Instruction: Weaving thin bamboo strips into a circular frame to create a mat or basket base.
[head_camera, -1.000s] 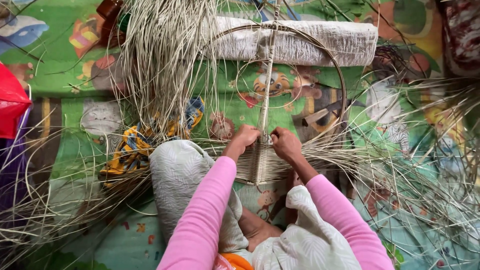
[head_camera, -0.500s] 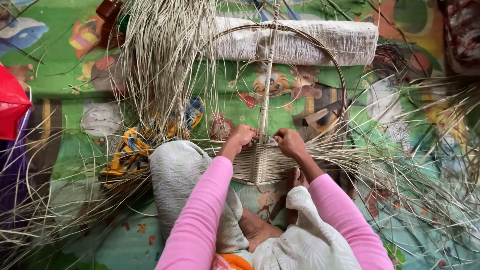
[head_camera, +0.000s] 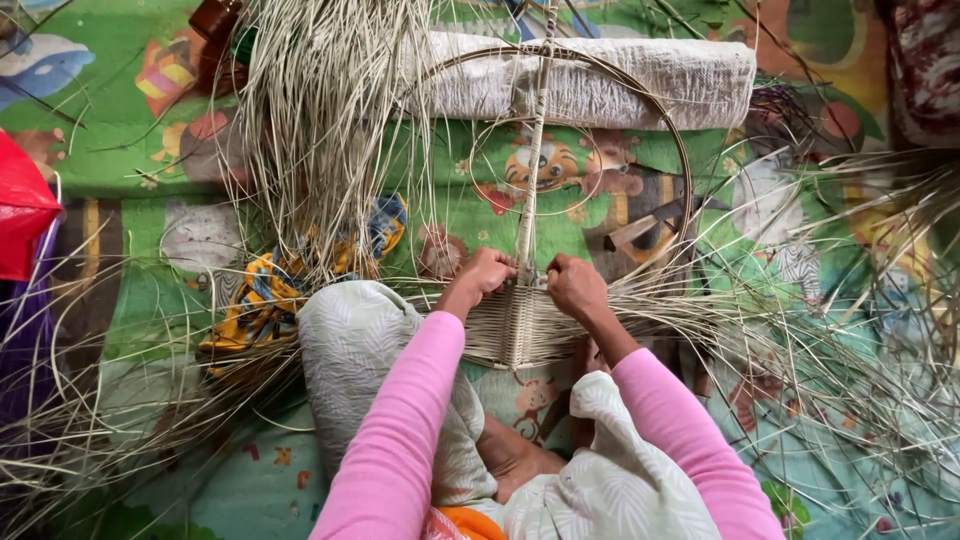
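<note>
The play mat (head_camera: 130, 150), green with cartoon animal prints, covers the floor and carries everything else. Loose pale cane strands (head_camera: 320, 130) lie on it in a large fan at upper left, with further strands spread to both sides and along the right edge. A rolled white woven sack (head_camera: 640, 85) lies across the top of the mat.

The round cane frame (head_camera: 682, 170) stands in front of the sack, its hoop rising from the woven section to a bound joint at the top. A wrapped central rib (head_camera: 533, 170) runs straight down from that joint. A smaller thin ring (head_camera: 478, 150) sits inside the hoop, crossing the rib.

The woven band (head_camera: 505, 325) fills the bottom of the frame, directly in front of the person's knees, with unwoven strand ends trailing off to the right.

A red object (head_camera: 20, 205) lies at the left edge. A yellow and blue patterned cloth (head_camera: 265, 300) lies beside the person's left knee, partly under the strands.

Left hand (head_camera: 488, 272): fingers curled in nearly closed, pinching strands at the top edge of the woven band, just left of the rib.

Right hand (head_camera: 574, 285): fingers bent down and closed, pressing on the band's top edge just right of the rib. Which strand it grips cannot be told. The two hands are near each other, with the rib between them.
</note>
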